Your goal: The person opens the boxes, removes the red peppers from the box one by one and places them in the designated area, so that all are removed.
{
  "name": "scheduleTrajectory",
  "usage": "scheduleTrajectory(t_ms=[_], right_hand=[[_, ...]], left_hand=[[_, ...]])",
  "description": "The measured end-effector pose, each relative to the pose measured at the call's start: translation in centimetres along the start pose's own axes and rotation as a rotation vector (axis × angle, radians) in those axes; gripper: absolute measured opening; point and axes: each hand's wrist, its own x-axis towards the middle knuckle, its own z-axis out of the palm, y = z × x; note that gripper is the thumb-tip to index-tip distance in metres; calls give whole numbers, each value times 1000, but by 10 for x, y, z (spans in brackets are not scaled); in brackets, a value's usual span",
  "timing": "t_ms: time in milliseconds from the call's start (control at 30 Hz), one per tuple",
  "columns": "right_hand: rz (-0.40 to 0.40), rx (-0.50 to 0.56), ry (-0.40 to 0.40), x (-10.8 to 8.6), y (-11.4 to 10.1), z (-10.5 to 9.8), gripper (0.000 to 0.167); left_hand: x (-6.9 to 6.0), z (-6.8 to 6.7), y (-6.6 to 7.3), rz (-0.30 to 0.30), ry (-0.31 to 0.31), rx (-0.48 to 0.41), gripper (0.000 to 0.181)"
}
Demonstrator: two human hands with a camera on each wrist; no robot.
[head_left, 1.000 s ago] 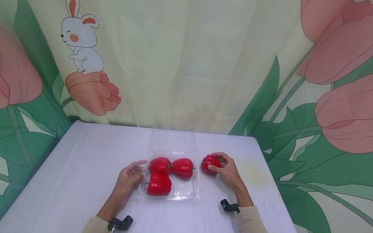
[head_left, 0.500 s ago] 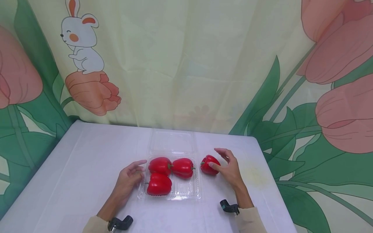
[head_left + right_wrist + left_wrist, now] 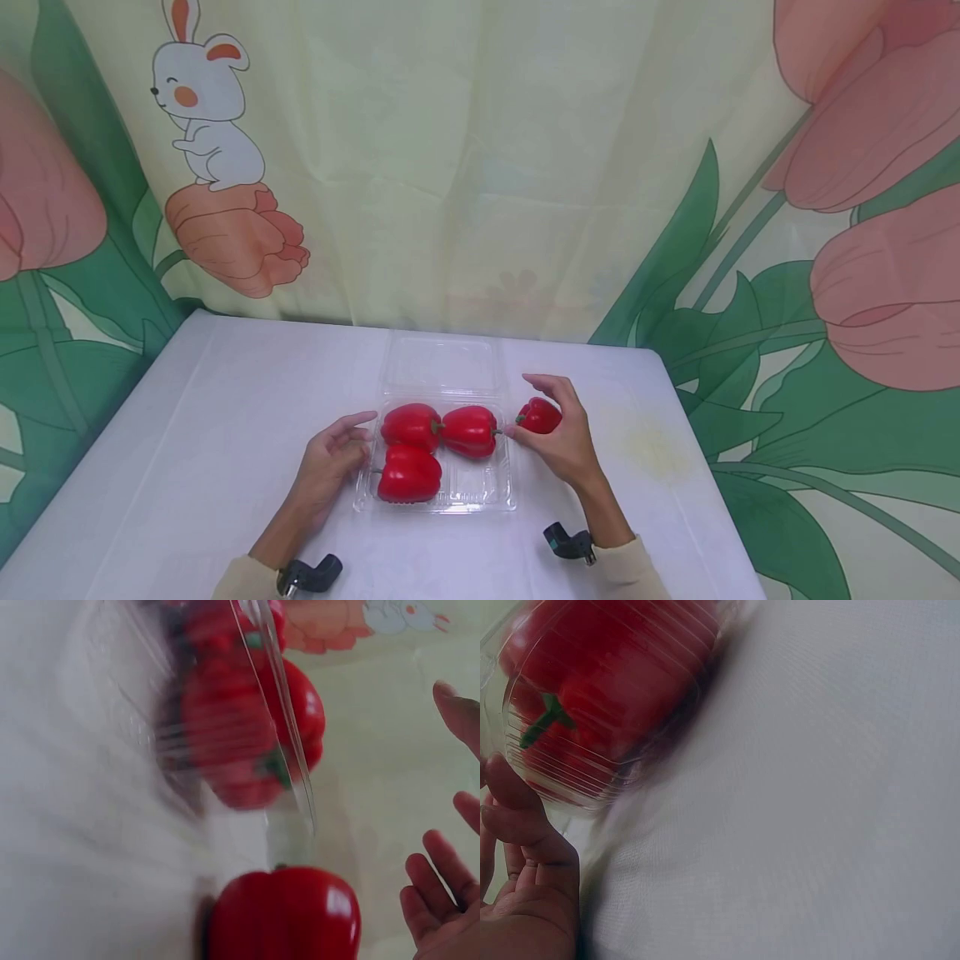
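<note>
A clear plastic clamshell box (image 3: 474,490) lies with its lid laid back in the head view. Inside are three red bell peppers: one at back left (image 3: 408,427), one at back right (image 3: 471,433), one at front left (image 3: 410,475). My left hand (image 3: 326,467) rests at the box's left side, fingers loosely bent, fingertips by its rim. To the right of the box, another red bell pepper (image 3: 542,415) sits on the table. My right hand (image 3: 566,442) hovers around this pepper, thumb and fingers spread wide; the right wrist view shows a gap between fingers (image 3: 442,862) and pepper (image 3: 289,919).
A white cloth covers the table (image 3: 225,433). The transparent lid (image 3: 442,364) stretches behind the box toward the back edge. A printed curtain (image 3: 480,167) with a rabbit and tulips hangs behind the table. Each wrist carries a small black camera (image 3: 570,543).
My right hand has let go of the loose pepper, its fingers spreading apart, and has shifted left toward the box. That pepper stays on the table. The left hand looks unmoved.
</note>
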Motion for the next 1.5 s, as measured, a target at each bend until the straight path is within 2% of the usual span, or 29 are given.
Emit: scheduleTrajectory(t_ms=[167, 367, 733, 1267, 1500], right_hand=[[-55, 1, -18, -4, -8, 16, 89], [-68, 4, -67, -8, -11, 33, 86], [-71, -116, -132, -11, -9, 56, 87], [-90, -233, -191, -4, -3, 68, 84], [-74, -291, -225, -3, -5, 68, 82]], left_hand=[[0, 0, -1, -4, -2, -4, 53], [0, 0, -1, -11, -2, -4, 54], [0, -1, -1, -14, 3, -6, 55], [3, 0, -2, 3, 2, -4, 54], [3, 0, -2, -14, 1, -9, 55]])
